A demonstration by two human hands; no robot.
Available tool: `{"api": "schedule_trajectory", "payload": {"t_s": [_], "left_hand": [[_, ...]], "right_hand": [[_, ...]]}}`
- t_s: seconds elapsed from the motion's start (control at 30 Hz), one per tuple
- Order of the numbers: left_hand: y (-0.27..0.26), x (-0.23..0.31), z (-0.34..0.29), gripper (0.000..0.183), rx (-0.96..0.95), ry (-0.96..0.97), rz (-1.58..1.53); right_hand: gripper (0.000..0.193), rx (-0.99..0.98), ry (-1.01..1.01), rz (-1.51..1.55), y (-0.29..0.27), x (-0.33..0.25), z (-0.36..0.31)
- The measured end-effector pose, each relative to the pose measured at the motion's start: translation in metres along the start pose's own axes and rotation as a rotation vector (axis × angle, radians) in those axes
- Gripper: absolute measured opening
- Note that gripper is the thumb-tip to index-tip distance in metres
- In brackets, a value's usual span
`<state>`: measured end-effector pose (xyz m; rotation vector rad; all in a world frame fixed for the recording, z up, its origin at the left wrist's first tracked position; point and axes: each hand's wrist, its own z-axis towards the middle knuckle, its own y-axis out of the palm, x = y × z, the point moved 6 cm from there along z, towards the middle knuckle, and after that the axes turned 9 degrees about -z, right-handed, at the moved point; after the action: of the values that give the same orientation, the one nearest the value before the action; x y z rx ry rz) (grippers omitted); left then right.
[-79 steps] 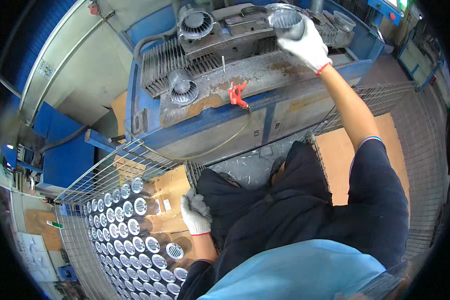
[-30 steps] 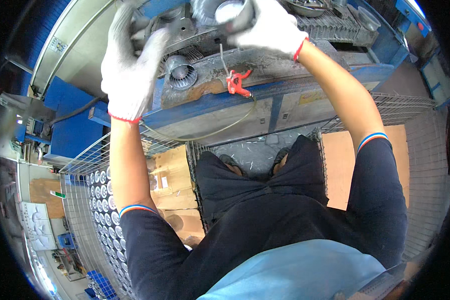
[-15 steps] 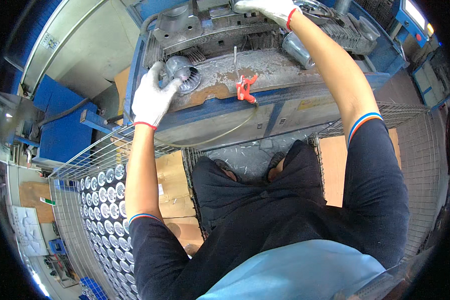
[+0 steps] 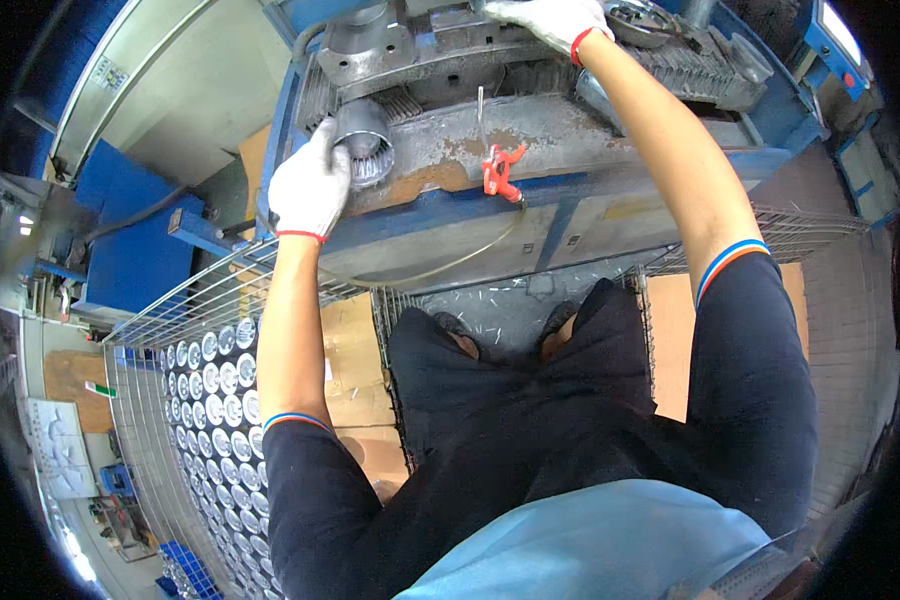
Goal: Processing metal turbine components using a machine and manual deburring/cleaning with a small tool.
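My left hand (image 4: 310, 188), in a white work glove with a red cuff, is closed on the left side of a grey cup-shaped metal part (image 4: 362, 125). The part has a ring of fins at its lower end and sits at the left front of the machine bed (image 4: 440, 150). Up at the picture's top edge, my right hand (image 4: 548, 20), gloved the same way, reaches left over the metal fixture (image 4: 460, 45). Its fingers close around something at the fixture that I cannot make out. A second grey metal part (image 4: 597, 100) lies partly behind my right forearm.
A red air blow gun (image 4: 500, 175) with a thin hose hangs at the bed's front edge. Wire cages stand on both sides of me; the left one holds rows of finished-looking round metal parts (image 4: 228, 412). A control panel (image 4: 838, 45) is at the upper right.
The finned part in my left hand has tipped, so its finned end points more downward. My right hand stays at the fixture, and the whole view has shifted slightly.
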<state>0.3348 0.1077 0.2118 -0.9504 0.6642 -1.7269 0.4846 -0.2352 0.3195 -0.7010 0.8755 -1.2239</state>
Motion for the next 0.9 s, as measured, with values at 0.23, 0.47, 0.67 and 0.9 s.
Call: {"api": "schedule_trajectory", "payload": {"t_s": [0.23,0.47,0.67,0.9], "left_hand": [[-0.032,-0.011,-0.032,0.045,0.315,0.086,-0.479],[-0.051,0.009,0.024,0.043,0.387,-0.078,-0.616],[-0.056,0.041,0.121,0.043,0.325,-0.001,-0.051],[-0.035,0.042,0.161,0.037,0.133,0.062,0.279]], "right_hand": [[0.106,0.283,0.022,0.077,-0.013,0.010,-0.026],[0.067,0.238,0.032,1.076,-0.017,0.080,-0.157],[0.053,0.215,0.126,0.876,-0.026,0.166,-0.284],[0.050,0.025,0.548,0.635,0.015,0.322,-0.462]]}}
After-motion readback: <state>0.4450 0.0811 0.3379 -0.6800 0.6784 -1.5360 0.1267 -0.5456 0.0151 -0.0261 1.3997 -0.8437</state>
